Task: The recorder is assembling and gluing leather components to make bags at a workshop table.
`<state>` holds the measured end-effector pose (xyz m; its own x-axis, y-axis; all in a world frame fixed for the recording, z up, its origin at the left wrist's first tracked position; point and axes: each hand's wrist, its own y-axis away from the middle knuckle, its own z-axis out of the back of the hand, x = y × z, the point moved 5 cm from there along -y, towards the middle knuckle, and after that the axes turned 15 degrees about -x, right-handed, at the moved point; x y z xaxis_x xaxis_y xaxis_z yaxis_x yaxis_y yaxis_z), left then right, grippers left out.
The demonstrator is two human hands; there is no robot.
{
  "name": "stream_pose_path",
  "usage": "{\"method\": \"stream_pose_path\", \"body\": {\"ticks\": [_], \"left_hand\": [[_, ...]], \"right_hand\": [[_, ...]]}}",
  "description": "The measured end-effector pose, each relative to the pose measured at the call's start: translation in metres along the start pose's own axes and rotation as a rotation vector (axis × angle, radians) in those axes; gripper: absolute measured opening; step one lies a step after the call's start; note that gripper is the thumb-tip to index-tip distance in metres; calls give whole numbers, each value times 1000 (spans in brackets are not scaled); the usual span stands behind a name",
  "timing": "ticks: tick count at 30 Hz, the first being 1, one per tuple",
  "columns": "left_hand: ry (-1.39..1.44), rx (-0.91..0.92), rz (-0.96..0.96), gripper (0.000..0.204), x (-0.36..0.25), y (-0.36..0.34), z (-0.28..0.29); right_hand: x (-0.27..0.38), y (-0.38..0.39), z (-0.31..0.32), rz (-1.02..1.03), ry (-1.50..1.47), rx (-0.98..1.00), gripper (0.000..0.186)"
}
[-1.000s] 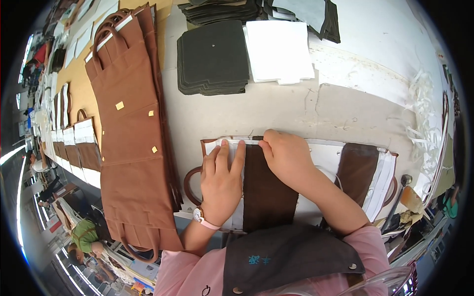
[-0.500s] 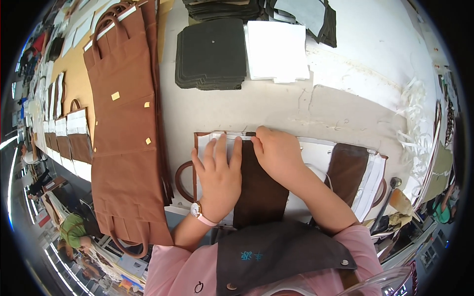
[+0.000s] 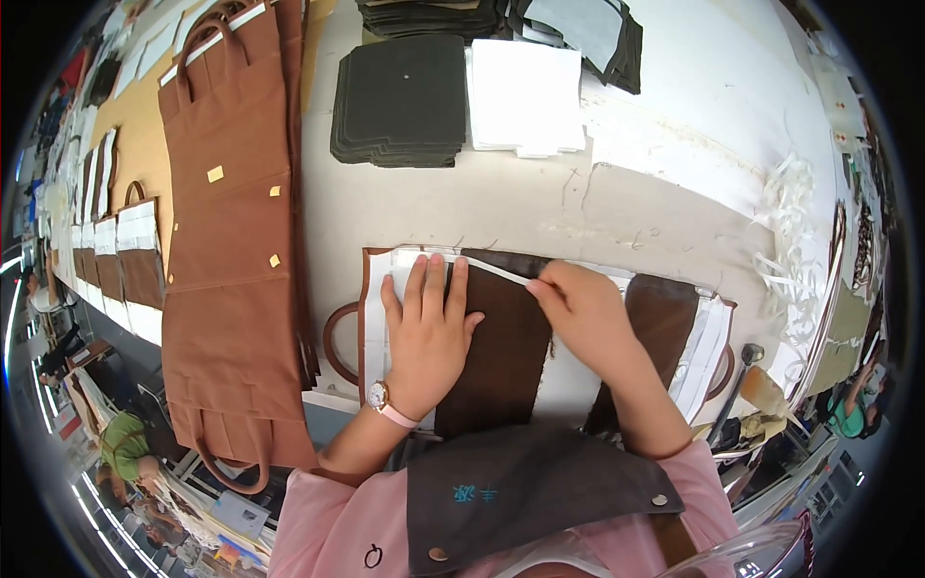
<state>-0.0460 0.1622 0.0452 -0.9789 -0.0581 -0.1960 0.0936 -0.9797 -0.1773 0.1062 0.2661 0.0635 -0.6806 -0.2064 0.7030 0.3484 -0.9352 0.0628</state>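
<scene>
An unassembled brown bag panel (image 3: pixel 496 337) lies flat before me, its inner side up, with white lining pieces and a curved handle (image 3: pixel 339 342) at each end. My left hand (image 3: pixel 424 332) rests on its left part, fingers stretched out flat near the far edge. My right hand (image 3: pixel 590 313) is closed in a pinch on the end of a narrow white strip (image 3: pixel 496 270). This strip slants from the far edge by my left fingertips toward my right fingers, partly lifted off the panel. Whatever lies under my left palm is hidden.
Stacked brown bag panels (image 3: pixel 231 318) with handles lie to the left. Beyond the work sit a pile of dark pieces (image 3: pixel 400 101) and a white pile (image 3: pixel 526 96). Tangled white strips (image 3: pixel 785 231) gather at the right, with a hammer-like tool (image 3: pixel 737 390) nearer me.
My right hand has moved right and slightly nearer me, drawing the white strip away from the panel's far edge. My left hand stays on the panel. The whole view has shifted a little.
</scene>
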Motion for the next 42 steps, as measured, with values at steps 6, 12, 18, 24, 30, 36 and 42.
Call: {"method": "stream_pose_path", "body": {"ticks": [6,12,18,24,30,36,42], "left_hand": [[-19,-15,-17,70,-2,3,-4],[-8,-14,-13,68,-4,4,-5],[-16,-73,-10,64,0,8,-10],[-22,-114,-29,61,3,9,-10],[17,-42,11,62,-1,5,-6],[-7,-85,-11,64,-1,5,-6],[-29,-91,-17,64,-1,4,-7]], "right_hand": [[-20,10,8,-240,-172,102,21],[1,-1,-5,30,78,104,37],[22,-1,-28,10,-115,97,46],[45,12,-33,45,-224,170,31],[19,30,-16,185,52,131,22],[10,9,0,47,5,14,25],[24,1,-25,-44,-283,166,27]]}}
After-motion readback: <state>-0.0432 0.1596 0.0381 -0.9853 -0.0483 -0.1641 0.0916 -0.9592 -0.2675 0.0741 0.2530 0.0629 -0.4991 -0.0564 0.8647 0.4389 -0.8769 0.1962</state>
